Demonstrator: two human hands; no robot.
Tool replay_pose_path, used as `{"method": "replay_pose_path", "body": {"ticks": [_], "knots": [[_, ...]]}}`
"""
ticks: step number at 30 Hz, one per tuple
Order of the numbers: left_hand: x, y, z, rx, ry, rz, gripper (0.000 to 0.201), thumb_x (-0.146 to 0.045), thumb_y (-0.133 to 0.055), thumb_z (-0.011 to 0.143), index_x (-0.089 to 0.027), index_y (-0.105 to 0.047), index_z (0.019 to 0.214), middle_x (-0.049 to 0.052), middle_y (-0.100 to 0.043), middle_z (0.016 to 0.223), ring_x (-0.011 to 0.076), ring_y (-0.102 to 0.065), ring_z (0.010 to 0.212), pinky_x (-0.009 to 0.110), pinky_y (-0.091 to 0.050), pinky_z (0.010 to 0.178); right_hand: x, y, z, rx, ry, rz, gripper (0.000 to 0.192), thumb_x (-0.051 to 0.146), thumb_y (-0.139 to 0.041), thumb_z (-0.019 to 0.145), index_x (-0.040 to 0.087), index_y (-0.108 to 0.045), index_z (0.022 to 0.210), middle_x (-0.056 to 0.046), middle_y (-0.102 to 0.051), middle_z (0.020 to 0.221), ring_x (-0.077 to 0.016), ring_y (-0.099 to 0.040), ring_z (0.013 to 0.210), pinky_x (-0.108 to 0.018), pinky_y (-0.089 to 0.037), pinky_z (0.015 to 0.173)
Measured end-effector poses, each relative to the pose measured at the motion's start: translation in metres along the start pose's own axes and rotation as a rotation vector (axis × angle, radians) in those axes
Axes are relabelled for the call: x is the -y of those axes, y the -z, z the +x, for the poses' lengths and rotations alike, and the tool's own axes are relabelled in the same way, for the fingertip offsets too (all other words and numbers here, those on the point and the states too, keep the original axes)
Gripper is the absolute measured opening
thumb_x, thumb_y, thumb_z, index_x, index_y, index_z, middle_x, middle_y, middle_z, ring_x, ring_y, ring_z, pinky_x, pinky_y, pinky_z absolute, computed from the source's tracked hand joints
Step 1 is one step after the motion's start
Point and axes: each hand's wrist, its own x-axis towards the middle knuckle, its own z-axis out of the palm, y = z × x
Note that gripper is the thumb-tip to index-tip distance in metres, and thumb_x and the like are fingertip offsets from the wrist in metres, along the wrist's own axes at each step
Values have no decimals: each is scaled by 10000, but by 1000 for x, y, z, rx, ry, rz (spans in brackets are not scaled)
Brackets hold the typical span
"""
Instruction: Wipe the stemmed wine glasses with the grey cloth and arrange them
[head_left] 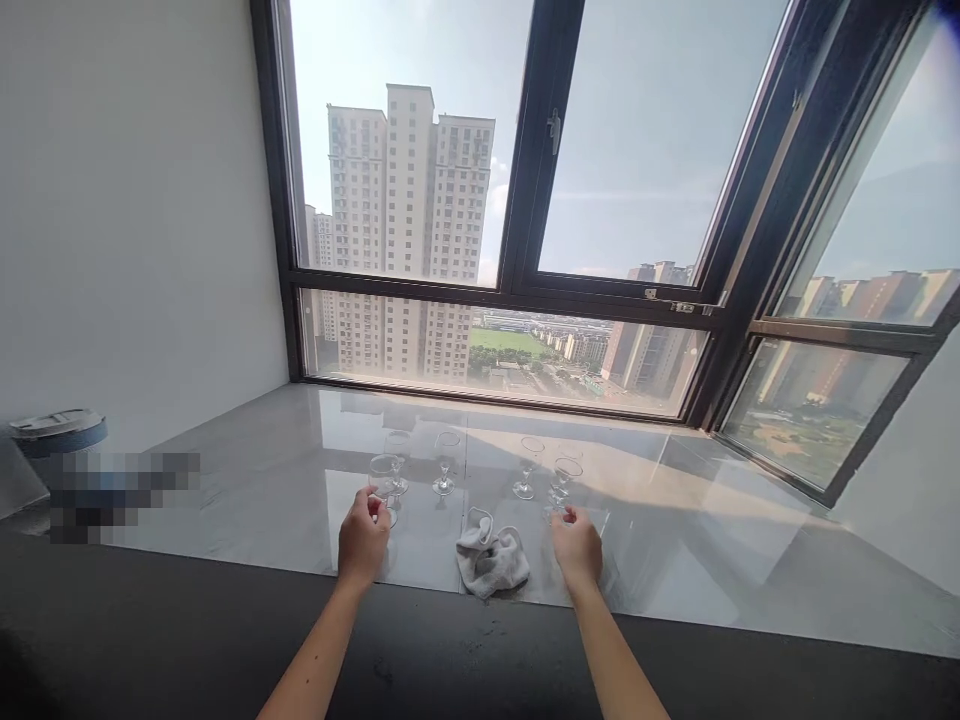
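Note:
My left hand (364,540) has its fingers closed at the stem of a clear wine glass (385,468), which stands upright near the sill's front. On the other side, my right hand (577,548) pinches another wine glass (568,469) low down; the fingertips partly cover its stem and foot. Between the two hands lies a crumpled white-grey cloth (491,560), touching neither. Behind, more stemmed glasses stand upright: one glass (445,466) left of the middle, one glass (528,468) right of it, and others partly overlapped by the held ones.
The glossy tiled sill (255,510) ends in a front edge near my wrists. A dark-framed window (510,290) rises behind the glasses. At the far left stands a bucket with a lid (60,432), beside a blurred-out patch. White walls close both sides.

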Motion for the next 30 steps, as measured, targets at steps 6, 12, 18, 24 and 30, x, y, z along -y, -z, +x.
{"method": "replay_pose_path", "body": {"ticks": [6,12,18,24,30], "knots": [[1,-1,1,25,-14,33,257,-306,-487,802,-229,-564,1036,30,-663,883,181,-633,818,272,-453,746,5,1,8,90,-45,-140,462,440,-457,845,217,-595,1225,-131,-662,1084,-293,-626,966,-353,-437,726],[1,0,1,51,-52,69,184,-306,-476,811,-227,-602,918,21,-661,823,172,-612,767,259,-417,694,8,0,16,134,-28,-173,345,431,-490,833,263,-690,1059,-115,-687,1016,-284,-640,917,-342,-436,696],[2,1,1,49,-62,72,160,-303,-475,823,-210,-591,885,27,-654,819,163,-592,754,249,-391,683,24,-4,6,22,184,-158,284,341,-457,876,201,-702,844,-105,-700,852,-229,-638,778,-264,-374,595],[2,1,0,32,-50,62,142,-315,-480,827,-208,-572,848,29,-650,820,163,-585,756,247,-382,687,85,-28,-36,82,477,-4,215,313,-515,862,209,-663,745,-44,-688,745,-177,-606,697,-237,-337,602],[5,-2,1,11,-63,71,124,-294,-479,818,-204,-559,846,33,-644,816,165,-580,759,248,-382,695,136,-91,-95,311,527,8,141,229,-571,813,209,-679,725,-43,-701,763,-173,-621,727,-233,-328,614]]}}
